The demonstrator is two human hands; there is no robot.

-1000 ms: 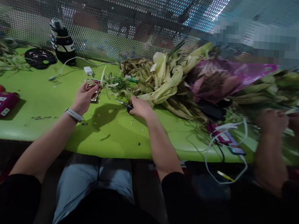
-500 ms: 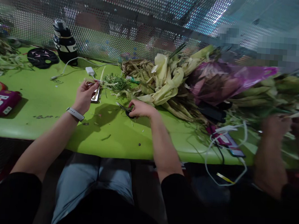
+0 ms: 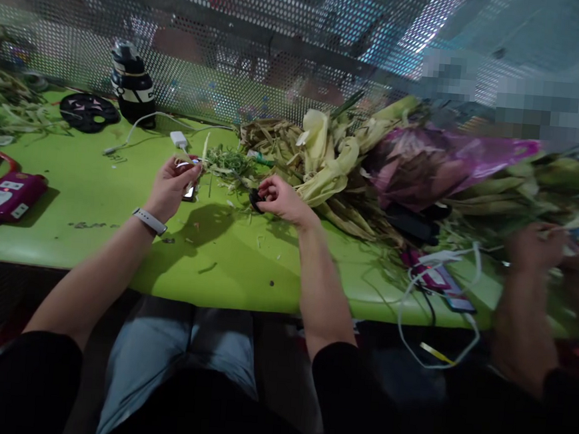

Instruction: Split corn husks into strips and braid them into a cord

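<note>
My left hand (image 3: 170, 184), with a pale band at its wrist, pinches a thin pale strip of corn husk (image 3: 205, 147) that sticks up past the fingertips. Partly hidden beneath that hand, a phone (image 3: 189, 193) lies on the green table. The fingers of my right hand (image 3: 281, 198) are closed on the black handles of small scissors (image 3: 255, 199), whose blades I cannot make out clearly. Between and behind both hands sits a small heap of green shreds (image 3: 228, 161). Large dried corn husks (image 3: 331, 163) are piled just beyond my right hand.
A dark bottle (image 3: 133, 88) and a black disc-like piece (image 3: 88, 113) stand at the back left, near a white cable adapter (image 3: 178, 139). A purple power strip (image 3: 8, 196) lies left. To the right are a pink plastic bag (image 3: 418, 164), looped white cables (image 3: 441, 257) and another person's hands (image 3: 538, 246).
My right hand has risen slightly and turned, so the scissors' blades no longer show pointing left. My left hand keeps its pinch on the strip. The whole view has shifted a little.
</note>
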